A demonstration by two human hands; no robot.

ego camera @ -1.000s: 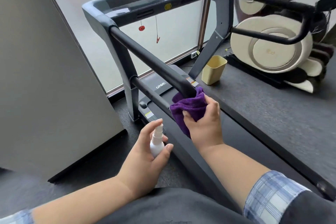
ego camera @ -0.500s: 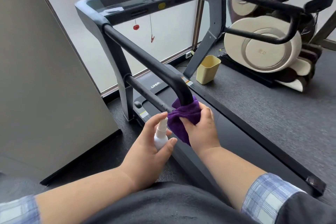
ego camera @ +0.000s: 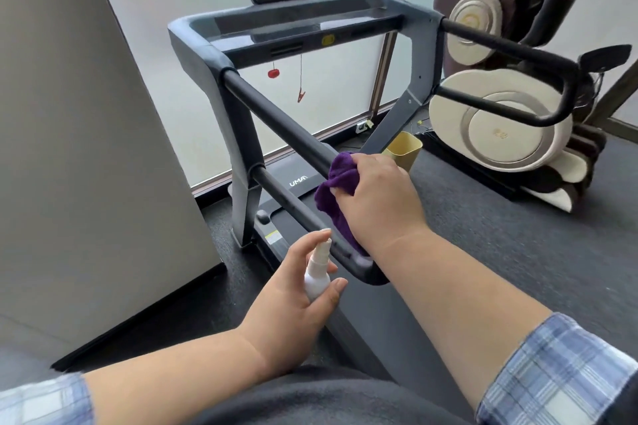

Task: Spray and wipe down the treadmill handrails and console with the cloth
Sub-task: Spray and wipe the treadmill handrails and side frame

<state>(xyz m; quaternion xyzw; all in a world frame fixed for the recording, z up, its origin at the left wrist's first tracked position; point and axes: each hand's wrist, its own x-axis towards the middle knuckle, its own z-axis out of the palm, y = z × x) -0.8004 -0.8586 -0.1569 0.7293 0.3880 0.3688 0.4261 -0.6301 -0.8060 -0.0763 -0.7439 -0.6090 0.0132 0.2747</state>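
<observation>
A dark grey treadmill stands in front of me, its console (ego camera: 300, 22) at the top and a tablet holder above it. The black left handrail (ego camera: 276, 121) runs down toward me. My right hand (ego camera: 376, 197) presses a purple cloth (ego camera: 336, 186) around the upper bar of that handrail, near its lower end. Just below, my left hand (ego camera: 297, 297) holds a small white spray bottle (ego camera: 317, 272), with its nozzle up beside the rail's curved end. The right handrail (ego camera: 511, 52) is untouched.
A grey panel (ego camera: 86, 148) leans close on the left. A yellow bin (ego camera: 404, 148) sits on the floor behind the treadmill's right upright. A cream and brown massage chair (ego camera: 500, 121) fills the right. A red safety clip (ego camera: 301, 97) hangs under the console.
My right hand has slid the cloth up from the handrail's curved end onto the upper bar. My view has shifted, so the treadmill sits more to the right. The left hand still holds the bottle.
</observation>
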